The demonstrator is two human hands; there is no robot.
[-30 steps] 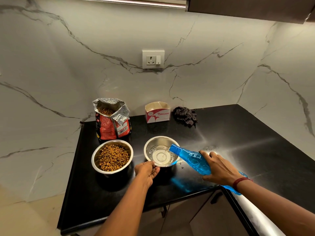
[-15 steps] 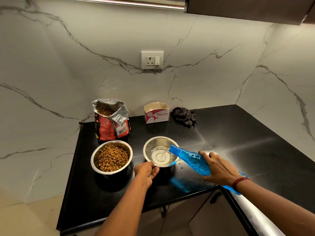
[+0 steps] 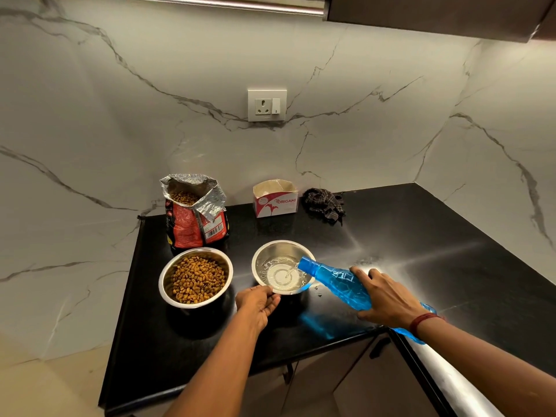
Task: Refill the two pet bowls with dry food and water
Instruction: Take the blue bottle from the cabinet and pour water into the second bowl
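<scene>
R hand [image 3: 391,299]: fingers curled round blue bottle [image 3: 338,281], tilted, mouth over water bowl [image 3: 270,251] at its 3 o'clock, thin stream. L hand [image 3: 257,302] fingers pinch rim, 6 o'clock. Kibble bowl [image 3: 197,253] at 9 o'clock, on counter [image 3: 421,236].

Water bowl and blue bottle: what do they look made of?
Water bowl: likely stainless steel, polished; its wall mirrors light. Blue bottle: probably thin translucent plastic, faceted; light through it throws a blue glow on the counter.

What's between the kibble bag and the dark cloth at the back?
Head view: an open Origami carton stands between kibble bag and dark cloth, apart from both.
</scene>
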